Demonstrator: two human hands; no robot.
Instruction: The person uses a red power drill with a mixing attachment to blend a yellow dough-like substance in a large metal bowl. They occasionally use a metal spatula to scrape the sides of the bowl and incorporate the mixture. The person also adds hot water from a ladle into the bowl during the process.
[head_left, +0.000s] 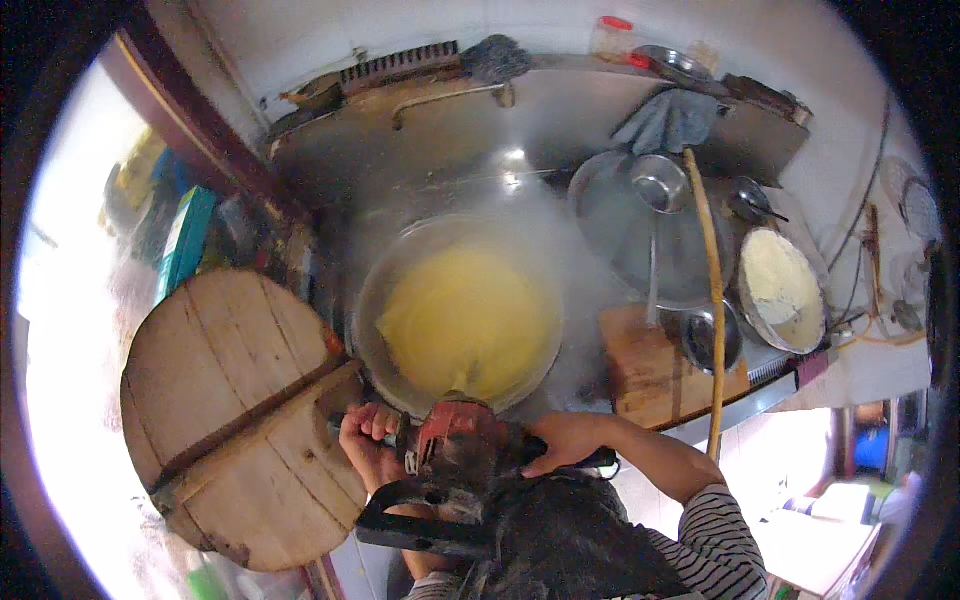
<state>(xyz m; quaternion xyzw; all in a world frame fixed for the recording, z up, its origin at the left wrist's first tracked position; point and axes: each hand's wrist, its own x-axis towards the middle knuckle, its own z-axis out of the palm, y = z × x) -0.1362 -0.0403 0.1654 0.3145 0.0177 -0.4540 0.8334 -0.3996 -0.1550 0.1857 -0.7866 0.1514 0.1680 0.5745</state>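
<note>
Both of my hands hold a red hand-held electric mixer (pixel 455 425), its shaft pointing down into a large round pot (pixel 364 315). Thick yellow batter or porridge (pixel 465 310) with swirl marks fills much of this pot, and steam drifts above. My left hand (pixel 370 440) wraps its fingers round the mixer's side handle, close to the pot's near rim. At the mixer's rear right, my right hand (pixel 560 440) grips the dark body or handle; its fingers are partly hidden. The mixing end is sunk in the yellow mass.
A round wooden lid (pixel 240 330) stands at the left. On the right are a second large pot (pixel 600 240), a metal ladle (pixel 660 185), a cutting board (pixel 640 370), a dark bowl (pixel 705 340), a basin of pale yellow flour (pixel 780 280) and a long wooden stick (pixel 712 260). A faucet (pixel 450 97) reaches over the back.
</note>
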